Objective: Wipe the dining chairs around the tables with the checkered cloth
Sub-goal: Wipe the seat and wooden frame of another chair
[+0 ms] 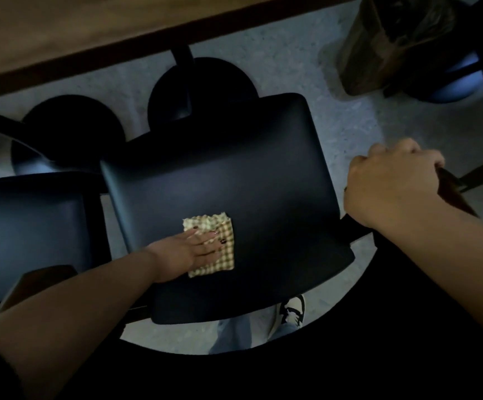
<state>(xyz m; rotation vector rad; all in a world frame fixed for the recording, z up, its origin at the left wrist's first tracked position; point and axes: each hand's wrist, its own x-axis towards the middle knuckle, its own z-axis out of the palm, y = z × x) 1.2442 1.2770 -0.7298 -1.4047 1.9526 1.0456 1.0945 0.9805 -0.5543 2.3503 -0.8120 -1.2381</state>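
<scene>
Left hand [197, 249] is pressing flat, fingers spread, on the soft, light checkered cloth [215, 246] on the chair seat [234, 183], while right hand [393, 183] is gripping the chair back [454, 192]; palm pressure probably beats pinching.

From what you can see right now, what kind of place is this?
Probably a café or restaurant dining area. A long wooden table stands on black round pedestal bases, several identical dark chairs sit beside it, and the floor is speckled grey.
</scene>
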